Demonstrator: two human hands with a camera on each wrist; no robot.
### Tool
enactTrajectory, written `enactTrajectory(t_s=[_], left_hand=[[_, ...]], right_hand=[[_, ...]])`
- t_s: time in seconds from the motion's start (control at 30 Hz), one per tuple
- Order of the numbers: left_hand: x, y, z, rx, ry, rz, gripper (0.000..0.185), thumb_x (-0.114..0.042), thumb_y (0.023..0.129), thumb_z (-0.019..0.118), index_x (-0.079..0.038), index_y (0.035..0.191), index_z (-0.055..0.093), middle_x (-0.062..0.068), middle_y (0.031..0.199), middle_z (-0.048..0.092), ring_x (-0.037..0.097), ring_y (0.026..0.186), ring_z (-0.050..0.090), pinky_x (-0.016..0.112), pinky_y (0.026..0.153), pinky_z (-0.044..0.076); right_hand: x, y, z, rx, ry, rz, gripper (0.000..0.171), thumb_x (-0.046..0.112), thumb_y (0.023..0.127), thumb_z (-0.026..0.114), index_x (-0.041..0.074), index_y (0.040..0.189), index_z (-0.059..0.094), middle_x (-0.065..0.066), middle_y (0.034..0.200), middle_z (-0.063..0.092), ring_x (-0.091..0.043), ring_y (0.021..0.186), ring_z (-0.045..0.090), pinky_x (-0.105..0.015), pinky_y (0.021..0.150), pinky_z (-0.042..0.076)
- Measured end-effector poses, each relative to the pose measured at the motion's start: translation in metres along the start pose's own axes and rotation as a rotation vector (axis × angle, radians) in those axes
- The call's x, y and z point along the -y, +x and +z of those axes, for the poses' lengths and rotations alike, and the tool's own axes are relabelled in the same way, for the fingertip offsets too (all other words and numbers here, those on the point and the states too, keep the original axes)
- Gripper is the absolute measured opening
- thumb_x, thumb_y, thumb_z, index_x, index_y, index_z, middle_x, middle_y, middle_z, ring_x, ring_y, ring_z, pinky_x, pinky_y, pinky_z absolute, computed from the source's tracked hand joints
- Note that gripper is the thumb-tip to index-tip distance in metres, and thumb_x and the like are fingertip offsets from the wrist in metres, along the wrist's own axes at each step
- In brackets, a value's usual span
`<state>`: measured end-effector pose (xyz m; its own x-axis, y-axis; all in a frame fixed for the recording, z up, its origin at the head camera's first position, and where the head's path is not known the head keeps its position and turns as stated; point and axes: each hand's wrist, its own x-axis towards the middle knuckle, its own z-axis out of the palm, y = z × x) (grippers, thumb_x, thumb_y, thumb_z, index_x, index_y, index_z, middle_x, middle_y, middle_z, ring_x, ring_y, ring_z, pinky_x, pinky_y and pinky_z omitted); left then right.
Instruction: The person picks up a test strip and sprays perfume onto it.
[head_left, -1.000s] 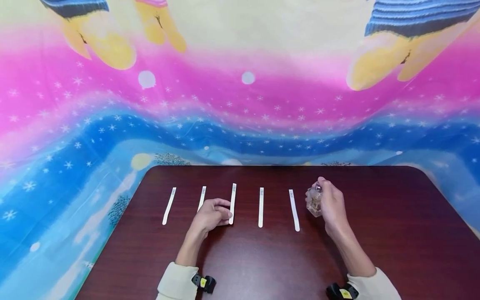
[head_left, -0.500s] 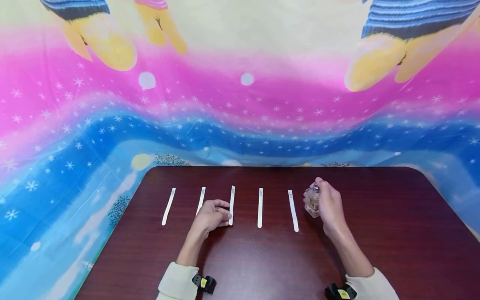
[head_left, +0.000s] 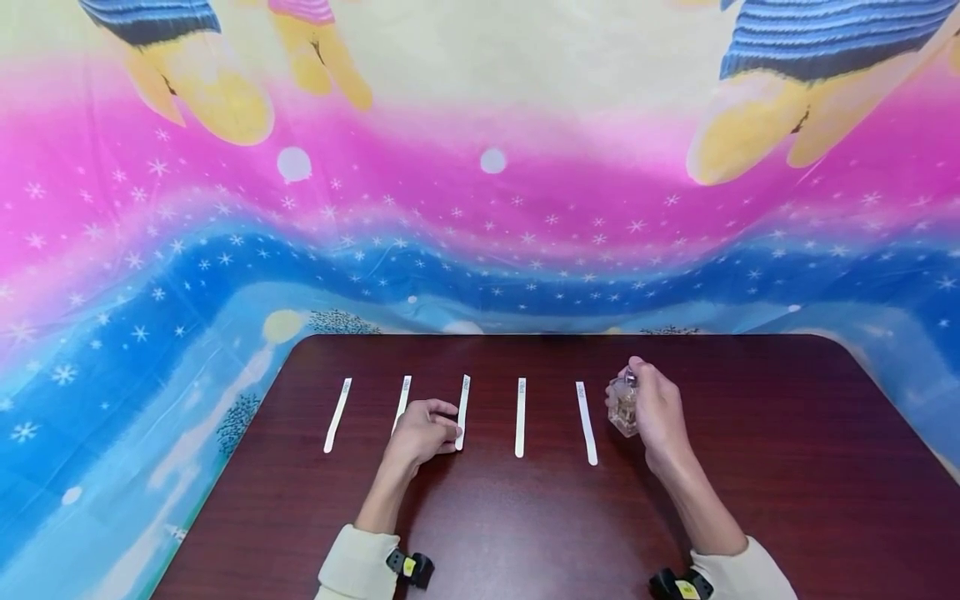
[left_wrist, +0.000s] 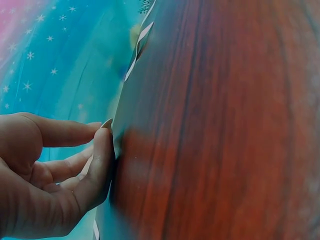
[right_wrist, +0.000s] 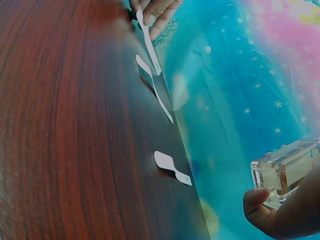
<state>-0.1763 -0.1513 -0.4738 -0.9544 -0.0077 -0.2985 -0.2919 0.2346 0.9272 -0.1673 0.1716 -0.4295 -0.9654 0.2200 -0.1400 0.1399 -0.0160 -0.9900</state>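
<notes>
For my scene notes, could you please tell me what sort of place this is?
Probably a staged scent-testing desk, not a shop: five white paper strips lined on a dark wooden table, a glass perfume bottle in the right hand, cartoon cloth backdrop.

Bright, even light is filling the head view; a soft sheen is showing on the dark red-brown wooden table point(head_left: 525, 517). Fisheye distortion is bending the pink-and-blue star-printed backdrop cloth point(head_left: 480, 233) at the edges. Both wrist views are smearing the tabletop into blur.
</notes>
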Motion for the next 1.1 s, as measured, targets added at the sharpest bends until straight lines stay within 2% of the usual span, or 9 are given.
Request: enactTrajectory(t_s=[0.3, 0.67, 0.83, 1.1], left_hand=[[0.001, -0.001, 0.001, -0.034, 0.036, 0.007, 0.030, 0.011, 0.088, 0.074, 0.011, 0.118, 0.068, 0.015, 0.091, 0.077, 0.012, 0.071, 0.071, 0.031, 0.068, 0.068], [-0.003, -0.003, -0.004, -0.092, 0.141, 0.025, 0.027, -0.006, 0.092, 0.081, 0.006, 0.115, 0.072, 0.010, 0.086, 0.076, 0.013, 0.069, 0.070, 0.029, 0.063, 0.066], [-0.008, -0.006, -0.004, -0.086, 0.151, 0.044, 0.027, -0.010, 0.093, 0.081, 0.006, 0.113, 0.072, 0.010, 0.087, 0.076, 0.014, 0.068, 0.070, 0.029, 0.064, 0.066], [-0.011, -0.009, 0.002, -0.056, 0.152, 0.078, 0.025, -0.010, 0.093, 0.081, 0.007, 0.111, 0.072, 0.017, 0.092, 0.079, 0.013, 0.063, 0.068, 0.027, 0.063, 0.064]], right_hand=[[0.000, -0.001, 0.000, 0.000, -0.007, -0.008, 0.042, 0.045, 0.115, 0.040, 0.013, 0.097, 0.059, 0.004, 0.080, 0.071, -0.010, 0.071, 0.069, -0.033, 0.059, 0.063], [0.000, 0.000, -0.001, -0.001, 0.006, -0.008, 0.042, 0.046, 0.115, 0.040, 0.014, 0.096, 0.059, 0.005, 0.080, 0.071, -0.011, 0.072, 0.070, -0.033, 0.057, 0.062], [0.001, 0.000, -0.002, -0.001, 0.007, -0.009, 0.043, 0.047, 0.115, 0.039, 0.015, 0.094, 0.059, 0.006, 0.078, 0.071, -0.011, 0.071, 0.070, -0.032, 0.056, 0.062], [0.001, 0.000, -0.003, 0.003, 0.015, -0.005, 0.042, 0.045, 0.115, 0.039, 0.014, 0.095, 0.059, 0.006, 0.078, 0.071, -0.010, 0.070, 0.069, -0.032, 0.057, 0.062]])
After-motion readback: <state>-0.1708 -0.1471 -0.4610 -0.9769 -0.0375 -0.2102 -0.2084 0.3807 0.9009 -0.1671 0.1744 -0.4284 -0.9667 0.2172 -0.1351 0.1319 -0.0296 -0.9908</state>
